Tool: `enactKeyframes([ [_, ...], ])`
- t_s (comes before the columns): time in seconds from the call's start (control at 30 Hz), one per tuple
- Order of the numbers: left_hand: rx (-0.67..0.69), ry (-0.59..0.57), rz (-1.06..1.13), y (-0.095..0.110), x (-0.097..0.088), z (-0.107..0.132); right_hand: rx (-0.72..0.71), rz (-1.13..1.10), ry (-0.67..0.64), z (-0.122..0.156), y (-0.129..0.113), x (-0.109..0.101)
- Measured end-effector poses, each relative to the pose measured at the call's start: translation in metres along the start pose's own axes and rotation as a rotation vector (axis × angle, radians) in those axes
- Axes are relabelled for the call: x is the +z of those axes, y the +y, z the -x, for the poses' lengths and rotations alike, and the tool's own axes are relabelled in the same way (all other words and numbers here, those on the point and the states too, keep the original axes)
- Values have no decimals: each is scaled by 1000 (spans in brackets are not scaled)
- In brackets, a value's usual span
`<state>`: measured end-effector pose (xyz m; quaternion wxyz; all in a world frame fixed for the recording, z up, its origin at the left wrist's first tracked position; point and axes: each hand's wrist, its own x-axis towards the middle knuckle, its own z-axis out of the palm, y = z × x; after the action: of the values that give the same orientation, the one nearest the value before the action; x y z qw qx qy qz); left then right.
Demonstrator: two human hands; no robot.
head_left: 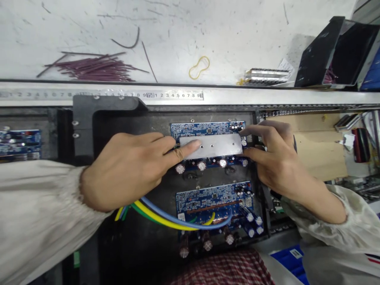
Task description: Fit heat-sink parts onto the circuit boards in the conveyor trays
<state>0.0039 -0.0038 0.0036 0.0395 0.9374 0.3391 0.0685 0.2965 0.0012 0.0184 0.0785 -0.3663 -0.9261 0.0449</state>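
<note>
A flat silver metal plate (221, 145) lies lengthwise over the upper blue circuit board (192, 128). My left hand (130, 166) reaches in from the left, its index fingertip on the plate's left end beside a small hole, the other fingers curled. At the opposite end, my right hand (276, 148) has thumb and forefinger closed about the plate's right edge; their exact contact is partly hidden. Below lies a second blue circuit board (213, 196), without such a plate, with capacitors along its lower side. Thick blue, yellow and green wires (178, 221) curve from it under my left wrist.
A black fixture tray (127, 122) carries both boards beside a ruler rail (166, 95). Beyond it lie purple tubing pieces (92, 68), a yellow rubber band (199, 68), stacked metal parts (267, 75) and a black bin (319, 55). Cardboard (320, 146) lies right.
</note>
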Motion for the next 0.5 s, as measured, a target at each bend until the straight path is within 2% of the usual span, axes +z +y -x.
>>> enactKeyframes([
  [0.13,-1,-19,-69,0,1,-2,-10,8,-4,2,0,-6],
  [0.33,-35,-91,-67,0,-1,-4,-65,-65,-12,-15,-4,-35],
  [0.4,-43,-101,-69,1,-1,-4,-138,-89,-52,-27,-4,-34],
  [0.5,-50,-104,-75,2,-1,-4,-263,-66,-129,-41,-3,-22],
])
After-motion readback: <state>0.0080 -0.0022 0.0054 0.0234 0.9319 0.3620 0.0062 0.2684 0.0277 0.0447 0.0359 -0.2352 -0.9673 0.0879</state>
